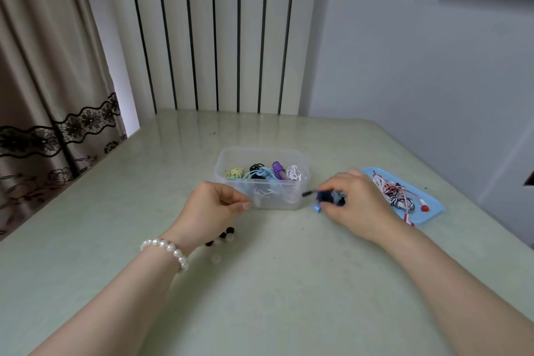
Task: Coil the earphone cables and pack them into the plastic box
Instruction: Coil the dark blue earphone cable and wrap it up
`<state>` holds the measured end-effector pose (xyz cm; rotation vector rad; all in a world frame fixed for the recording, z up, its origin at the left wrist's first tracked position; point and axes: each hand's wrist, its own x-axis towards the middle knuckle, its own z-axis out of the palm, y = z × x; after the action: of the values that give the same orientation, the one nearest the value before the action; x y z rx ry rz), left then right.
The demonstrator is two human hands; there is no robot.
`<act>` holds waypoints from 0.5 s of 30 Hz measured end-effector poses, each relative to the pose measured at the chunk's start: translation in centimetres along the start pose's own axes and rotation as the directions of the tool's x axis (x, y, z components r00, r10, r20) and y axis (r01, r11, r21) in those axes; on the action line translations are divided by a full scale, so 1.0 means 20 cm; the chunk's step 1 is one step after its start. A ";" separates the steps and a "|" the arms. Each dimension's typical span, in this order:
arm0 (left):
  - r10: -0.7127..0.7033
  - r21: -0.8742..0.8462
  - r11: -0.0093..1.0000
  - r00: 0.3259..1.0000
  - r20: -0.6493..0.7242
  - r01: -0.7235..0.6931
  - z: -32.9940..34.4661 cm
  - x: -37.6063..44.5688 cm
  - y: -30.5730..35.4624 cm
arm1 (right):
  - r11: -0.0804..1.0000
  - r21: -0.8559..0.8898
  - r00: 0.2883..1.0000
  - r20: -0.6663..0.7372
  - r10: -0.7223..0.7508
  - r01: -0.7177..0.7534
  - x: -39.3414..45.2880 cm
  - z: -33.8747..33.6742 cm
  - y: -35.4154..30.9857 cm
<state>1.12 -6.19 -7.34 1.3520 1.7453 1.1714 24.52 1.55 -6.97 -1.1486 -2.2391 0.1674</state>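
Observation:
A clear plastic box [228, 163] stands at the table's middle and holds several coiled earphone cables: yellow-green, black, light blue, purple and white. My right hand [358, 199] grips a dark blue coiled earphone cable [329, 196] just right of the box, with its plug sticking out to the left and a blue earbud below. My left hand [215, 202] hovers at the box's near left corner with its fingers curled; I cannot make out anything held in it. Beyond my right hand lies a blue tray [430, 205] with tangled red, white and black earphones [393, 193].
The pale green table [260, 283] ends at a striped wall panel behind and a curtain [43, 95] at the left. Small black and pale beads [224, 235] lie on the table beside my left wrist.

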 end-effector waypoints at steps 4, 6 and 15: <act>-0.002 -0.036 0.999 1.000 0.030 0.004 0.02 -0.02 0.02 | 0.857 0.492 0.932 -0.215 0.290 -0.153 0.02 -0.07 -0.06; 0.018 -0.068 0.998 0.998 0.053 -0.015 0.05 -0.04 0.04 | 0.650 0.739 0.918 -0.116 0.378 -0.175 0.02 -0.10 -0.11; -0.013 -0.542 0.807 0.925 0.380 0.234 0.15 -0.13 0.13 | 0.013 0.950 0.924 0.299 0.241 -0.311 -0.03 -0.08 -0.29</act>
<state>5.50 -7.76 -6.31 0.9749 1.0655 1.1624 21.65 -2.84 -3.85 -0.6473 -1.1790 1.6775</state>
